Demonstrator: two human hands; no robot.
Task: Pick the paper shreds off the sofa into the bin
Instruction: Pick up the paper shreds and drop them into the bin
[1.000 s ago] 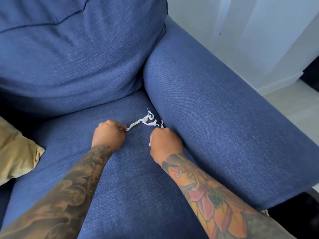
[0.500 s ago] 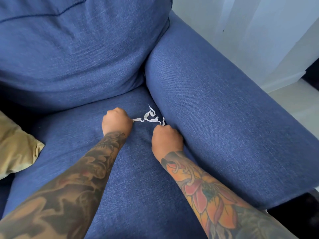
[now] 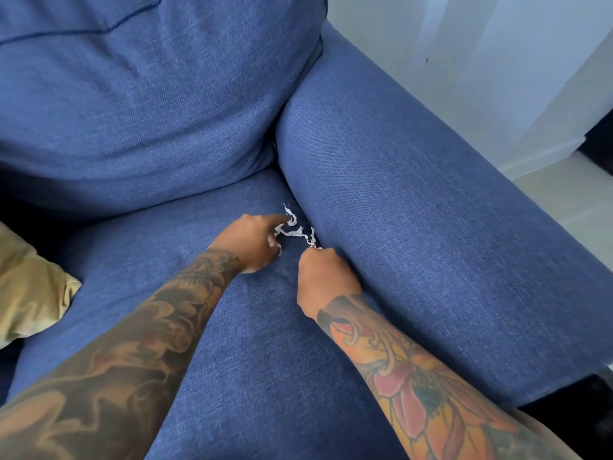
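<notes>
The right hand (image 3: 326, 277) is curled into a fist on the seat cushion (image 3: 265, 360), its fingertips pinching the near end of a thin white paper shred (image 3: 293, 231) at the foot of the armrest (image 3: 414, 227). The left hand (image 3: 253, 242) lies just beside it with the fingers loosely spread rather than closed; its forefinger reaches out and touches the far end of the same tangle, though whether it actually grips the paper cannot be told. The shreds form a small twisted string lying on the blue fabric between the two hands, running along the crease where the seat meets the armrest. Both forearms are bare and tattooed, the right with an orange and red flower, the left with dark swirling shapes, and they rest across the seat of the blue sofa. The plump back cushion (image 3: 149, 104) rises behind the hands. At the left edge a tan pillow (image 3: 30, 290) lies on the seat. Beyond the armrest stands a white wall (image 3: 481, 61).
</notes>
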